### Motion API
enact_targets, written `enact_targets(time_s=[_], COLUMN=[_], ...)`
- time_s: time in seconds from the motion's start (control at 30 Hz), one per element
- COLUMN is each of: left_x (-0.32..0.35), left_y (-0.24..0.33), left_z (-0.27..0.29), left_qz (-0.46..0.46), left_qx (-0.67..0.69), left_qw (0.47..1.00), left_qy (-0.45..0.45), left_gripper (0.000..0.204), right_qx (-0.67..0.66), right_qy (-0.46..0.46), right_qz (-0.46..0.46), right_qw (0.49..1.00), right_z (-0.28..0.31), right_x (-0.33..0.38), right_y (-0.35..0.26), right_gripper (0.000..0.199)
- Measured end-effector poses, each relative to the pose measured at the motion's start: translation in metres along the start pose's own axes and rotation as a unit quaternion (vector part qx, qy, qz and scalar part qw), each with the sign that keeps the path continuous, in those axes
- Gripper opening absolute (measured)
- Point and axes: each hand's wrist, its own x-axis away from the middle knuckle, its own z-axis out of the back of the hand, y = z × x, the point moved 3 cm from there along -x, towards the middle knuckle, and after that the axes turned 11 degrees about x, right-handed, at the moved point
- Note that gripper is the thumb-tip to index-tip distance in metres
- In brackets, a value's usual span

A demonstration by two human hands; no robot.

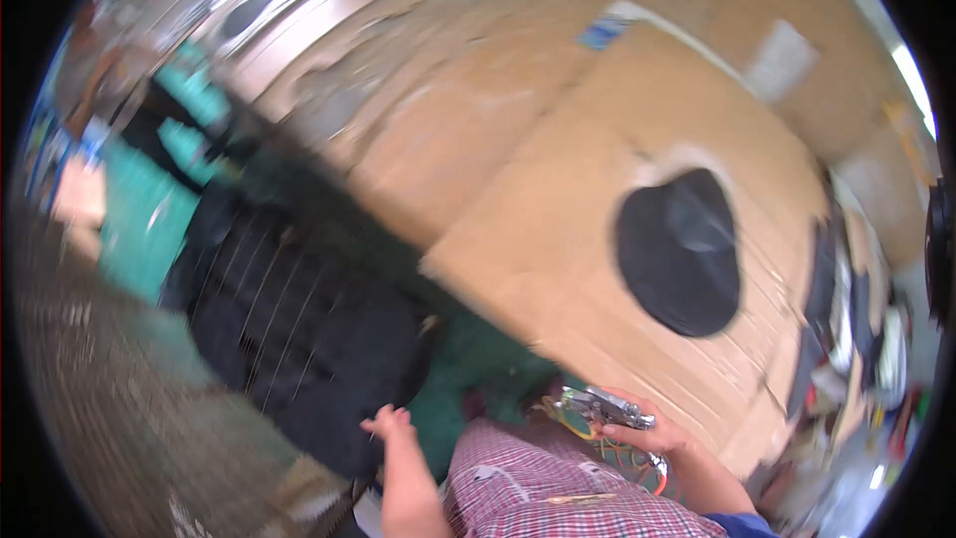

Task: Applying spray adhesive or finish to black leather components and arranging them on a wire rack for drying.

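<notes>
I stand between a black pile (309,329) and a cardboard-covered worktop (558,229).
My left hand (390,422) is empty, fingers parted, near the pile; my right hand (669,430) grips a silver tool (612,405) by the worktop's edge; a rounded black piece (681,257) lies on the cardboard.

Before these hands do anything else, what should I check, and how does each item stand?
1. Right hand gripping the metallic tool: ok.
2. Left hand holding nothing: ok, it looks empty.
3. Black piece lying on the cardboard surface: ok.
4. Tool clear of that piece: ok, apart.
5. Orange-yellow hose or cord untangled: cannot tell, blurred.
6. Left hand clear of the black pile: cannot tell.
</notes>
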Motion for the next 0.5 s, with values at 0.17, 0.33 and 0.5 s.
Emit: enact_targets(time_s=[0.17, 0.33, 0.5], left_x=[0.073, 0.238, 0.443], left_y=[0.077, 0.034, -0.118], left_z=[-0.084, -0.215, -0.218], left_qz=[-0.167, -0.512, -0.603], left_qx=[-0.028, -0.152, -0.328], left_qw=[0.978, 0.681, 0.219], left_qy=[-0.123, -0.501, -0.694], left_gripper=[0.066, 0.030, 0.040], right_qx=[-0.012, -0.102, -0.146], right_qy=[0.178, 0.406, 0.448], right_qz=[0.137, 0.212, 0.196], right_qw=[0.974, 0.883, 0.860], right_z=[0.071, 0.112, 0.121], right_x=[0.108, 0.207, 0.237], right_y=[-0.004, 0.025, 0.054], right_gripper=[0.060, 0.063, 0.061])
